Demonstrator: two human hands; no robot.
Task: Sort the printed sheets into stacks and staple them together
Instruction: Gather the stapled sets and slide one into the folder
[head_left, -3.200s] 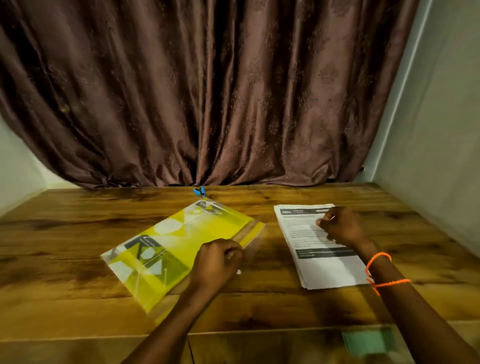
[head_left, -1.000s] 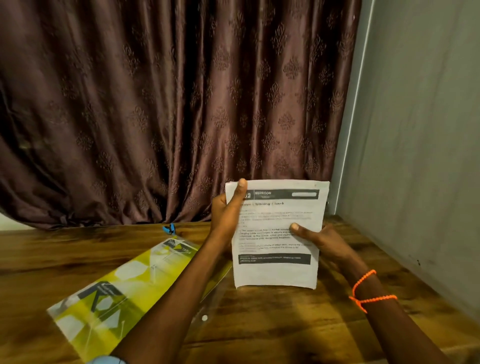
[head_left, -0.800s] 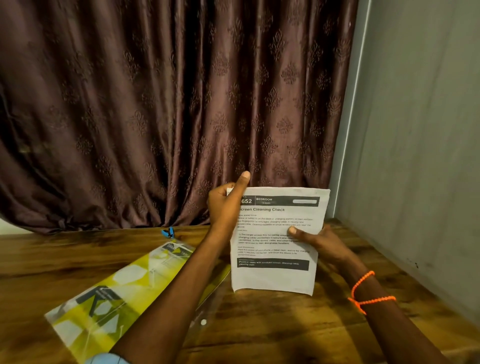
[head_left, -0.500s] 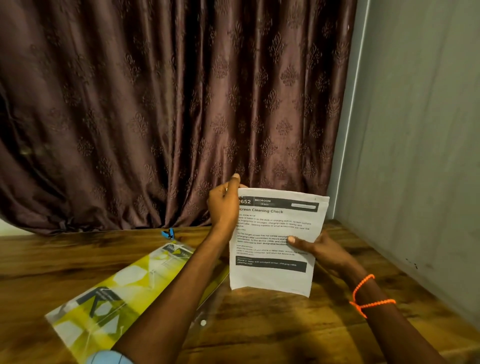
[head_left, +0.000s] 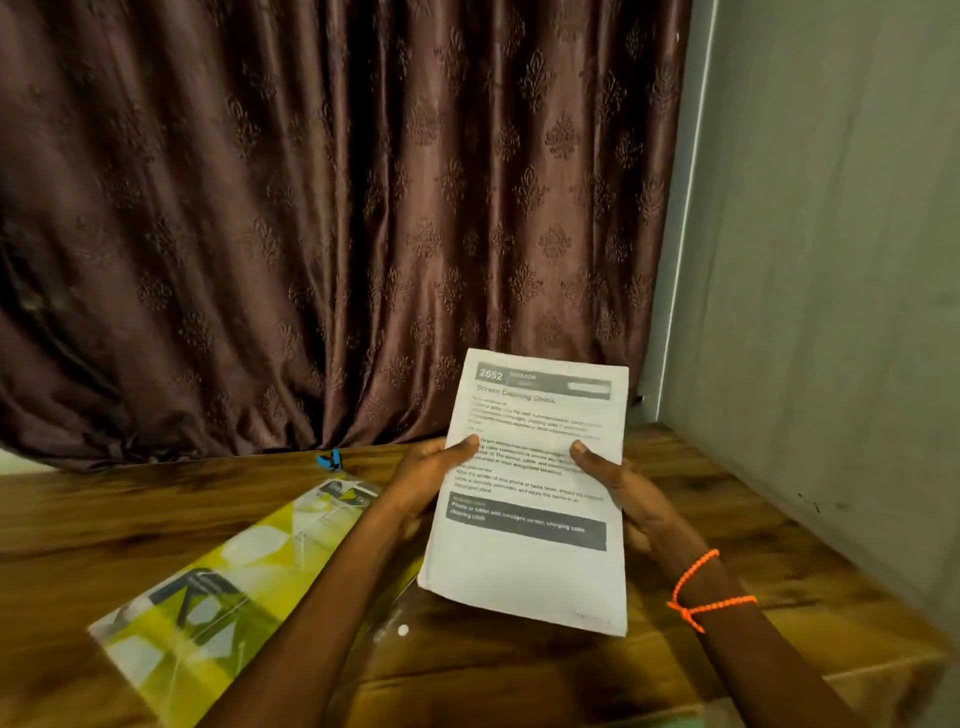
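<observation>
A stack of white printed sheets (head_left: 530, 566), headed "2652" and "Screen Cleaning Check", is held up above the wooden table (head_left: 78, 519), tilted toward me. My left hand (head_left: 423, 480) grips its left edge, thumb on the front page. My right hand (head_left: 618, 486), with an orange cord on the wrist, grips the right edge the same way. No stapler is in sight.
A yellow printed folder in a clear plastic sleeve (head_left: 218, 587) lies on the table at the left, partly under my left forearm. A small blue clip (head_left: 330, 460) sits behind it by the brown curtain (head_left: 332, 208). A grey wall (head_left: 831, 260) bounds the right side.
The sheets went from lying on the table to being held up in both hands. In the last second my left hand slid from the top left corner down to the left edge.
</observation>
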